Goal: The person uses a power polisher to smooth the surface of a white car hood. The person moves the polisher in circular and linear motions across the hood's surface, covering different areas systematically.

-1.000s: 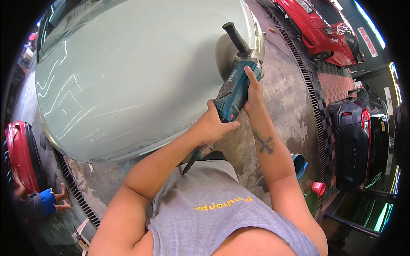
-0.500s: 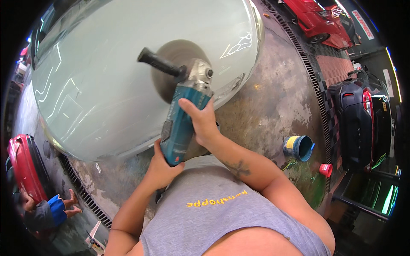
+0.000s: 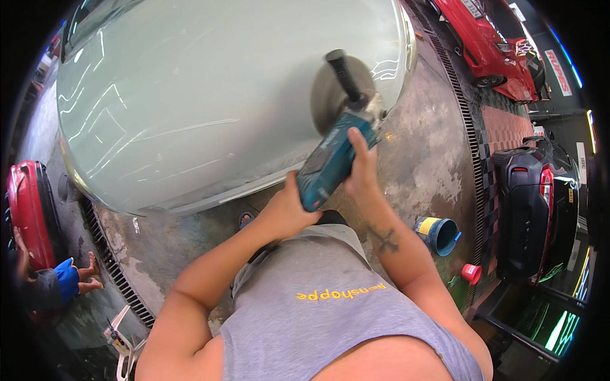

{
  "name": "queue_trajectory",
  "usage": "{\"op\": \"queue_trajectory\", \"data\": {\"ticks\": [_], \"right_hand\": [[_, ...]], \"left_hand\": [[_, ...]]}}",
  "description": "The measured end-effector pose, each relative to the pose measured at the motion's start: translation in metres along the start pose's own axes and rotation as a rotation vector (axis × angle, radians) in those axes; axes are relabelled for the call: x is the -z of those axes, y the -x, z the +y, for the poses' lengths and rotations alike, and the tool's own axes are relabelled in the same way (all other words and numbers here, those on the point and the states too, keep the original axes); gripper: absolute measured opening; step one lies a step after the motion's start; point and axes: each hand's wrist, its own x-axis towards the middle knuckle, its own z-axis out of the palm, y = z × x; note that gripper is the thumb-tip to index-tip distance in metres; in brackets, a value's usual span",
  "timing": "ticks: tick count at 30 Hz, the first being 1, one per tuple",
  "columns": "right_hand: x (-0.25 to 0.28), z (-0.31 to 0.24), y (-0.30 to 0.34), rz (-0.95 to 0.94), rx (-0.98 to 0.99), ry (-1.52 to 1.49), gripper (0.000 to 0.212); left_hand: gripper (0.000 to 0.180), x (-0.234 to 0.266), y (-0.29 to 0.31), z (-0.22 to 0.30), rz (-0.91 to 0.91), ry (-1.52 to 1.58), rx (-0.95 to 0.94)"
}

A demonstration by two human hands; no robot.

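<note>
Yellow lettering (image 3: 328, 295) marks your shirt (image 3: 286, 327); your polisher (image 3: 332, 160) is teal — pad (image 3: 325, 95) blurred. Your left hand (image 3: 288, 211) and right hand (image 3: 363, 170) wrap its body.

On the stained concrete floor (image 3: 422, 168), a blue bucket (image 3: 431, 242) stands near a small red tub (image 3: 471, 274), and a slotted drain (image 3: 471, 136) runs past both. Beyond it are reddish floor tiles (image 3: 505, 124), a red car (image 3: 490, 57) and a dark car (image 3: 524, 209). At far left, a person in blue shorts (image 3: 66, 279) is beside a red car part (image 3: 28, 206).
</note>
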Motion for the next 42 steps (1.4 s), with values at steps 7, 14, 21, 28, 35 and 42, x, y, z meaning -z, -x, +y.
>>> {"op": "queue_trajectory", "data": {"ticks": [7,14,21,28,35,42], "right_hand": [[0.071,-0.058,-0.089,-0.006,-0.14,-0.032,0.05],[0.054,0.0,-0.037,0.021,-0.064,-0.027,0.046],[-0.041,0.093,0.076,-0.01,-0.043,-0.081,0.067],[-0.092,0.151,0.143,-0.226,-0.261,-0.022,0.069],[-0.047,0.147,0.124,-0.234,-0.272,-0.198,0.051],[0.021,0.053,0.043,-0.203,-0.176,-0.191,0.053]], "left_hand": [[0.105,-0.031,-0.081,0.07,-0.102,0.019,-0.027],[0.111,-0.023,-0.04,0.012,-0.006,-0.074,0.01],[0.12,0.035,0.076,-0.076,0.083,-0.087,0.27],[0.118,0.094,0.165,-0.169,0.161,-0.052,0.256],[0.113,0.067,0.135,-0.143,0.159,-0.333,0.223],[0.109,0.019,0.044,-0.068,0.036,-0.144,-0.047]]}}
